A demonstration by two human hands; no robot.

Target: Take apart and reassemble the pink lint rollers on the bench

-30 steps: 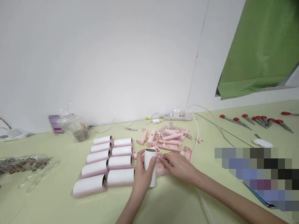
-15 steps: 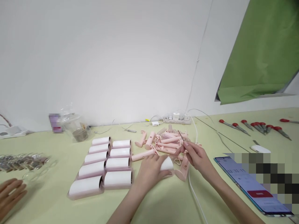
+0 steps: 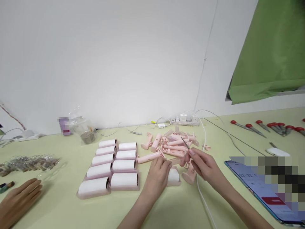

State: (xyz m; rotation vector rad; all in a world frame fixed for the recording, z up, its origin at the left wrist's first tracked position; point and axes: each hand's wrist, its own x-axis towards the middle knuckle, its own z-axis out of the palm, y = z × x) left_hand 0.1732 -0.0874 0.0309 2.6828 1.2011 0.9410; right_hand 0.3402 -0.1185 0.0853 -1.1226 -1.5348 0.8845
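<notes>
My left hand is closed, its fingertips bunched together at the left edge of a white roll in a clear pinkish holder. What sits between those fingertips, if anything, is hidden. My right hand pinches a slim pointed metal tool, its tip aimed up and to the left. Beyond both hands lies a heap of pink plastic tubes and holder parts. One pink piece with a rounded end rests beside the right hand. Left of my left hand stand two columns of white rolls in similar holders.
Another person's hand lies at the far left near clear ring-like pieces. A phone lies at right. Red-handled tools lie farther back. A power strip sits by the wall; a white cable runs forward.
My left hand has lifted off the top of the white roll and drawn its fingers together at the roll's left edge. My right hand keeps the metal tool. The whole view has shifted slightly.
</notes>
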